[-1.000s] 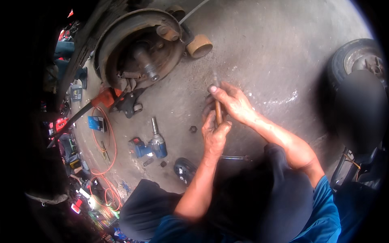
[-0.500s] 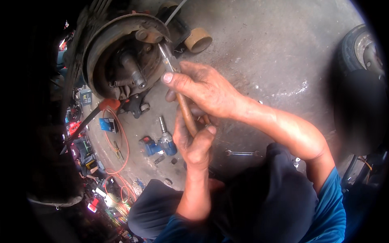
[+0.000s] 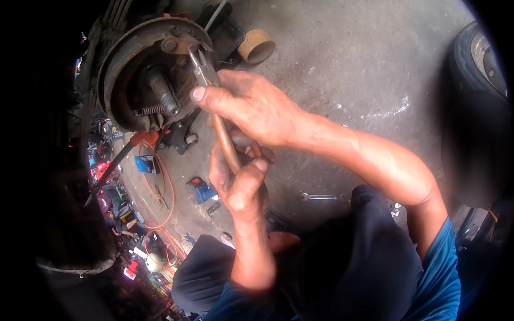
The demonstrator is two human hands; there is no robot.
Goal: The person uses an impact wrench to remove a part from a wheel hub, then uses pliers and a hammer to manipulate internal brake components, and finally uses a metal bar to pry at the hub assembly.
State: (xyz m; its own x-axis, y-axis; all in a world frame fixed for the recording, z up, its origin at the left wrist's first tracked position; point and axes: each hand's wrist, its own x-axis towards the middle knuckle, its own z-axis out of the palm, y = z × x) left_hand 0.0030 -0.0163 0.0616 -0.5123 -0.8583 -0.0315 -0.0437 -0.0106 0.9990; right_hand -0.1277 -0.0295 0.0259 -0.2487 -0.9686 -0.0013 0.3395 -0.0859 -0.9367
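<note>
A pair of pliers [image 3: 224, 140] with orange-brown handles is held by both my hands, its narrow jaws pointing up and left. My right hand [image 3: 254, 104] wraps the pliers just behind the jaws, thumb along the top. Lower down, my left hand [image 3: 238, 184] grips the handle ends, which are slightly apart. The jaw tips lie at the rusty bracket [image 3: 179, 47] near the upper right rim of a round brake backing plate [image 3: 120, 61]; whether they touch it I cannot tell. A spindle [image 3: 161, 92] projects from the plate, with a coil spring [image 3: 152, 110] below it.
On the floor lie a blue cordless impact wrench [image 3: 201, 190], partly behind my left hand, and a double-ended spanner [image 3: 323, 197]. An orange hose [image 3: 170, 206] curls past a blue box [image 3: 146, 165]. A brown ring [image 3: 257, 46] sits beyond the brake; a wheel [image 3: 484, 64] stands far right.
Both hands and the pliers have moved left and slightly up, bringing the jaws closer to the bracket. The view has shifted a little, and my left hand now covers the front of the impact wrench.
</note>
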